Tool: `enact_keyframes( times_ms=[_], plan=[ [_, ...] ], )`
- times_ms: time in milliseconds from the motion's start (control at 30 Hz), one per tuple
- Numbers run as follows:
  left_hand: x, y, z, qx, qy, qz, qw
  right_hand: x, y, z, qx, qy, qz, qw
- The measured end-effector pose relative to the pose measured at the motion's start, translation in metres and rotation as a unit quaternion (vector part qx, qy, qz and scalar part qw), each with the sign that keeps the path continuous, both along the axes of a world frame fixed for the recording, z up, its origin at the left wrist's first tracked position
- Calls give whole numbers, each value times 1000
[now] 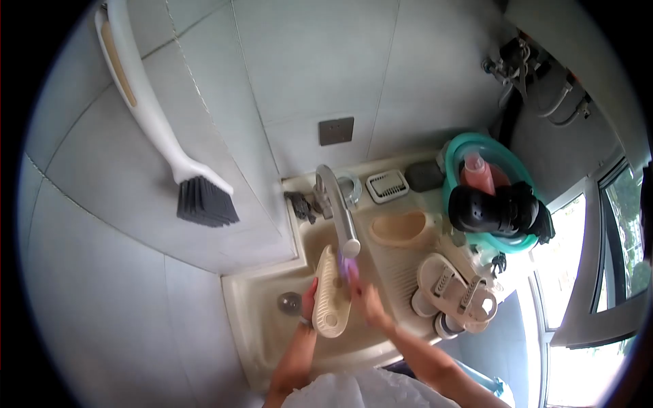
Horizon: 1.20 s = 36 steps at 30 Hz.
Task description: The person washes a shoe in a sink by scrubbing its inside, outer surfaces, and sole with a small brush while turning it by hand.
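Over the sink (255,326), my left hand (309,301) grips a beige slipper (330,299) from its left side, with the ribbed sole facing up. Its fingers are partly hidden behind the slipper. My right hand (366,301) is closed around a purple brush (349,268), slightly blurred, at the slipper's right side. The brush end lies just below the faucet (337,211). Another beige slipper (401,229) rests on the ribbed drainboard to the right. The drain (290,303) shows left of my left hand.
Beige sandals (456,292) are piled at the drainboard's right edge. Behind them stands a teal basin (452,153) with a pink bottle (478,175) and black footwear (486,209). A soap dish (388,186) sits by the wall. A large white brush (153,129) hangs at upper left.
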<state>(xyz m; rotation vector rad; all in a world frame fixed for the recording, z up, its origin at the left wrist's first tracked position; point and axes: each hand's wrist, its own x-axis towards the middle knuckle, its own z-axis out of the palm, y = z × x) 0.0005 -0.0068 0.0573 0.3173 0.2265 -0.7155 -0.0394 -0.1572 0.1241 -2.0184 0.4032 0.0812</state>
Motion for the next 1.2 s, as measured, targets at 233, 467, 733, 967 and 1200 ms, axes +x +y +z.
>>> enact_keyframes(
  times_ms=[233, 467, 733, 967, 1200],
  plan=[
    [0, -13, -31, -26, 22, -45, 998, -7, 10, -24, -89, -3, 31, 996],
    [12, 2, -41, -74, -24, -46, 996, -38, 26, 1, -60, -128, 37, 989],
    [3, 5, -1, 7, -5, -24, 1000, -7, -2, -25, -29, -83, 2, 996],
    [1, 6, 16, 32, -34, -77, 996, 6, -19, -35, 19, -13, -37, 999],
    [7, 5, 0, 9, -6, -57, 998, -14, 13, -21, -30, -122, -11, 992]
  ],
)
